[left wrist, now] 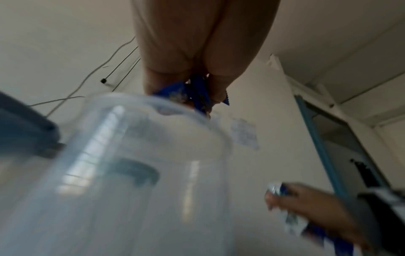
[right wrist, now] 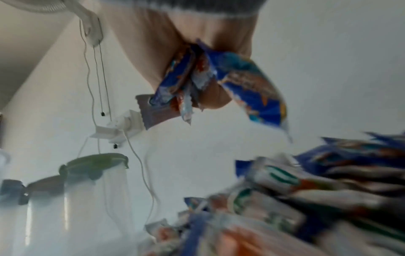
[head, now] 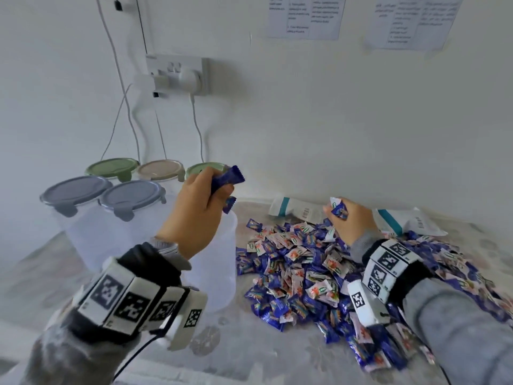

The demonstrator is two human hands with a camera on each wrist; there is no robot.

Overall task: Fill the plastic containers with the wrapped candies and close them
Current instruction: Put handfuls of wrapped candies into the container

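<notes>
A big heap of blue and white wrapped candies (head: 311,270) covers the right half of the table. An open, clear plastic container (head: 219,262) stands left of the heap, seen also as the clear container (left wrist: 136,173) in the left wrist view. My left hand (head: 200,207) hovers over its mouth, gripping a bunch of blue candies (head: 226,180), the same candies (left wrist: 192,93) poking from its fingers. My right hand (head: 347,220) is raised above the far side of the heap, clutching several candies (right wrist: 217,81).
Several lidded containers stand at the back left: two with blue-grey lids (head: 76,190), two green (head: 112,166) and one beige (head: 161,169). White packets (head: 294,208) lie by the wall. Cables hang from a wall socket (head: 177,75) behind the containers.
</notes>
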